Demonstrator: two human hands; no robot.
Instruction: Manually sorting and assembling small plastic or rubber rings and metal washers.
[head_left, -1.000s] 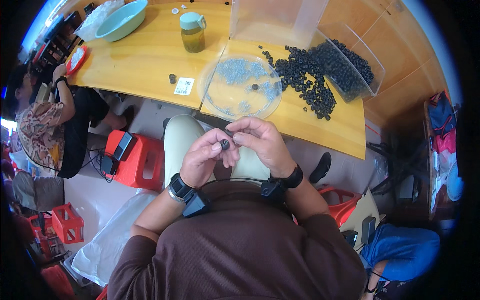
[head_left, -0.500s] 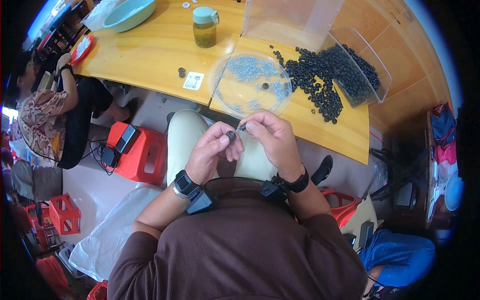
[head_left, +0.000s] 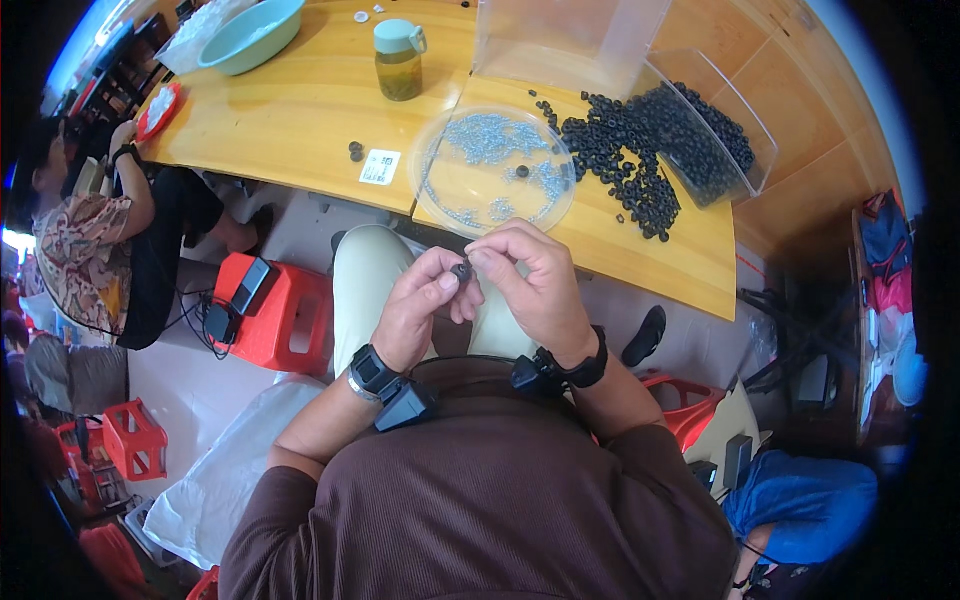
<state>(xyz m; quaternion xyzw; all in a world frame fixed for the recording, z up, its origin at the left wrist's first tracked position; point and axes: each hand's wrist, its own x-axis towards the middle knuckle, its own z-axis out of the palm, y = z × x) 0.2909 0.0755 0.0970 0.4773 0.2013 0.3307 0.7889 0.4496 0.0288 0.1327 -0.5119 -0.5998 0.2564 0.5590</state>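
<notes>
Between the thumb and fingers of my left hand point(head_left: 422, 302) sits a small round black knob-like part point(head_left: 461, 271), its end facing up. My right hand point(head_left: 537, 292) is pinched closed, its thumb and fingertips meeting right beside that part; what they grip is hidden by the fingers. Both hands are over my lap, just off the table's near edge. Beyond them on the table lies a clear round tray point(head_left: 482, 187) with many small silver screw-like pieces and one black part point(head_left: 522, 172) in it.
Loose black parts point(head_left: 640, 190) are heaped right of the tray, spilling from a tipped clear bin point(head_left: 757, 185). A lidded jar point(head_left: 399, 75), white label point(head_left: 380, 167) and green basin point(head_left: 252, 46) stand further left. A red stool point(head_left: 300, 325) is at my left; another person sits beyond.
My right hand has moved slightly left and its fingertips now meet the black part in my left hand. The small dark piece visible in its pinch before is now hidden.
</notes>
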